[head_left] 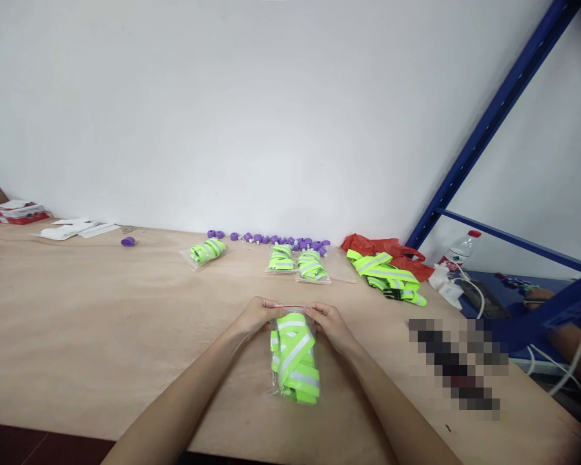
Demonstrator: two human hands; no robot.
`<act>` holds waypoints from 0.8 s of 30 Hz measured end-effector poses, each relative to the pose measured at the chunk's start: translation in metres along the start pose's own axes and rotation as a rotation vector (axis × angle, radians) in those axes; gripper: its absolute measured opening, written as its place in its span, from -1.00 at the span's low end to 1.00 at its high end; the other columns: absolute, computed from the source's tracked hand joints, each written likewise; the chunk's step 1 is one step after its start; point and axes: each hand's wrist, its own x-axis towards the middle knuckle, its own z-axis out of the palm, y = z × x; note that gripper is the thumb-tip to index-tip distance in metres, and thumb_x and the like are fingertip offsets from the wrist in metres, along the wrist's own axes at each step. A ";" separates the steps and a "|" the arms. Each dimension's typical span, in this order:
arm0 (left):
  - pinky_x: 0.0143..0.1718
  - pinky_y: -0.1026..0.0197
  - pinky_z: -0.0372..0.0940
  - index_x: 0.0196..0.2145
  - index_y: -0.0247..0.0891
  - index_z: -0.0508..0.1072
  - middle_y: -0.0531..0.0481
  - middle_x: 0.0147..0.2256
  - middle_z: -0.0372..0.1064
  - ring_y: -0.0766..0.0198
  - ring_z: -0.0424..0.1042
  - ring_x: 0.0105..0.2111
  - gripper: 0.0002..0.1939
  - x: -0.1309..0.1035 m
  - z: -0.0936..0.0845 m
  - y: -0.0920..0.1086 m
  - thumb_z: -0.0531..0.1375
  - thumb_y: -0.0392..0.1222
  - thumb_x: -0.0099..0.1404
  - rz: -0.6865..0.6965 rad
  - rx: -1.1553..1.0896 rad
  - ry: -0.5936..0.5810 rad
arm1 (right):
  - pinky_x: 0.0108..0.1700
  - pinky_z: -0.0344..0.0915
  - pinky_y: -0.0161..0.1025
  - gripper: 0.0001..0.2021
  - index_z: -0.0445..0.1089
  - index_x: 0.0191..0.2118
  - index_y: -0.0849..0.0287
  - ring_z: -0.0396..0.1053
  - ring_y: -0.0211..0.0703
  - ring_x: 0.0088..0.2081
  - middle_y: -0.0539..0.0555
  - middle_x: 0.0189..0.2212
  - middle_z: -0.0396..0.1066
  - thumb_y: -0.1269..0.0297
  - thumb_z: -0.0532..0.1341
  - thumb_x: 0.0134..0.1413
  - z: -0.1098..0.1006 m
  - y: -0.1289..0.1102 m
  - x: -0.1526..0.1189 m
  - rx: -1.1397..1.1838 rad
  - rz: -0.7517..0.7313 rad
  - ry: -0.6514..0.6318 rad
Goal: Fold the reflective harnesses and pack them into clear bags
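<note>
A clear zip bag holds a folded neon-yellow reflective strap with silver stripes. Its top edge, with a red line along it, lies between my two hands. My left hand pinches the left end of that edge, and my right hand pinches the right end. Beyond my hands, two similar packed bags, one on the left and one on the right, lie side by side. Another packed bag lies farther left. Loose neon reflective straps are heaped at the right.
Several purple caps line the wall, and one purple cap lies apart. A red plastic bag is behind the loose straps. White papers and a red-white box sit far left. A blue metal frame and a bottle are right.
</note>
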 end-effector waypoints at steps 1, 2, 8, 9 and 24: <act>-0.41 0.23 0.26 -0.35 -0.39 0.64 -0.13 -0.41 0.54 0.19 0.45 -0.43 -0.48 0.000 0.001 0.000 0.47 0.14 -0.11 0.001 -0.008 -0.002 | -0.46 0.18 -0.33 -0.61 0.46 -0.44 0.20 0.26 -0.27 -0.52 -0.05 -0.57 0.34 -0.07 0.41 -0.12 0.000 0.001 0.000 -0.016 -0.001 -0.004; -0.41 0.23 0.26 -0.35 -0.39 0.64 -0.13 -0.41 0.54 0.19 0.45 -0.43 -0.49 0.000 0.002 0.000 0.48 0.12 -0.11 0.001 -0.020 -0.006 | -0.46 0.18 -0.33 -0.62 0.46 -0.45 0.20 0.26 -0.27 -0.52 -0.05 -0.58 0.34 -0.07 0.41 -0.11 -0.001 0.001 0.001 -0.033 -0.002 -0.007; -0.44 0.26 0.21 -0.40 -0.39 0.62 -0.11 -0.45 0.52 0.27 0.39 -0.49 -0.58 -0.001 0.006 0.001 0.48 0.04 -0.07 0.022 -0.053 0.004 | -0.43 0.21 -0.30 -0.64 0.50 -0.40 0.17 0.31 -0.22 -0.50 -0.02 -0.52 0.43 -0.06 0.39 -0.09 0.000 0.001 0.001 -0.080 -0.041 -0.022; -0.46 0.27 0.20 -0.41 -0.39 0.61 -0.09 -0.47 0.51 0.29 0.37 -0.51 -0.59 -0.001 0.006 0.001 0.48 0.03 -0.07 0.018 -0.055 0.006 | -0.43 0.21 -0.30 -0.64 0.50 -0.40 0.17 0.30 -0.22 -0.50 -0.02 -0.52 0.43 -0.06 0.39 -0.09 0.001 0.000 0.000 -0.084 -0.045 -0.023; -0.38 0.21 0.28 -0.37 -0.40 0.64 -0.16 -0.41 0.56 0.17 0.46 -0.44 -0.54 0.001 0.008 -0.005 0.44 0.11 -0.02 0.050 -0.049 -0.016 | -0.31 0.26 -0.26 -0.60 0.51 -0.41 0.20 0.35 -0.18 -0.41 0.02 -0.46 0.50 -0.09 0.42 -0.16 0.001 0.000 0.001 -0.122 -0.084 -0.002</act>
